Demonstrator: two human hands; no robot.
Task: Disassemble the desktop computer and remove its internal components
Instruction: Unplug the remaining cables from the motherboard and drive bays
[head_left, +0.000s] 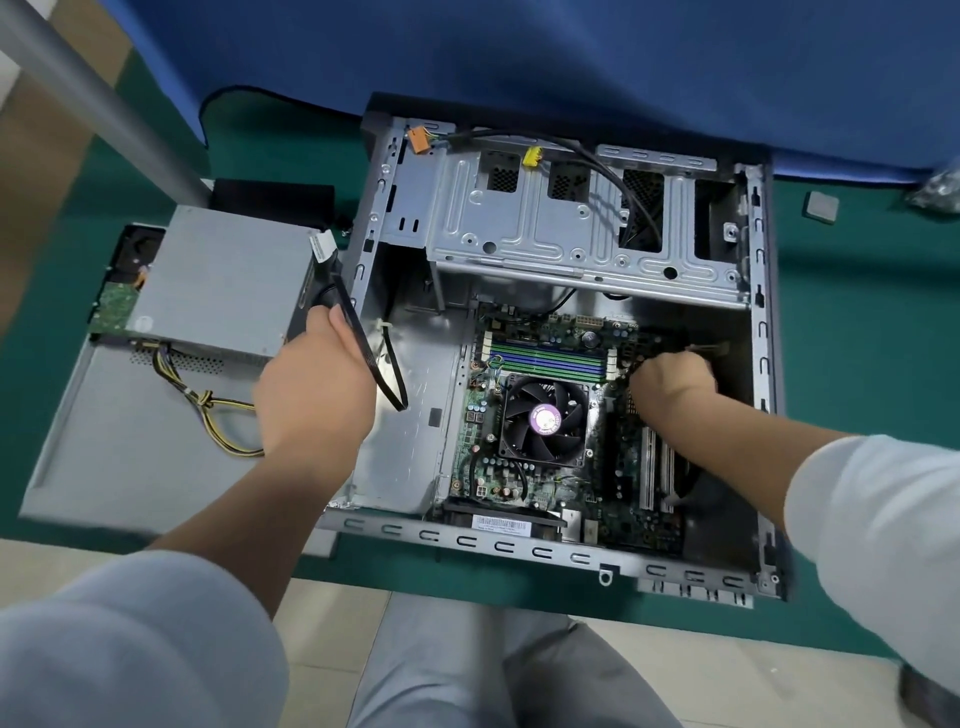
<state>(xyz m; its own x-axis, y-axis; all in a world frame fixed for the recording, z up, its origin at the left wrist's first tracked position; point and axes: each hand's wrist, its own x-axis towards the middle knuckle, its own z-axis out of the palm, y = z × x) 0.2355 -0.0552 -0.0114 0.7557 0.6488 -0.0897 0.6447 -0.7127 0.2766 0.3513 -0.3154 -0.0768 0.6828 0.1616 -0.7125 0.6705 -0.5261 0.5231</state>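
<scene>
Lying open at frame centre on the green bench (852, 364), the grey metal computer case (558, 558) shows its green motherboard (540, 483) and square black fan (543, 418). Left grip (317, 384) curls around a flat black cable (363, 343); right grip (672, 376) pinches wires (709, 347). A boxy power supply (223, 280) sits at left.

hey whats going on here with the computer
A person is taking apart a desktop computer that lies open on a green table. The case still holds the motherboard with its fan. The power supply is already out, resting on the side panel to the left. The left hand grips a flat black cable lifted over the case, while the right hand reaches down at the board's right edge, apparently working on a connector there.
</scene>
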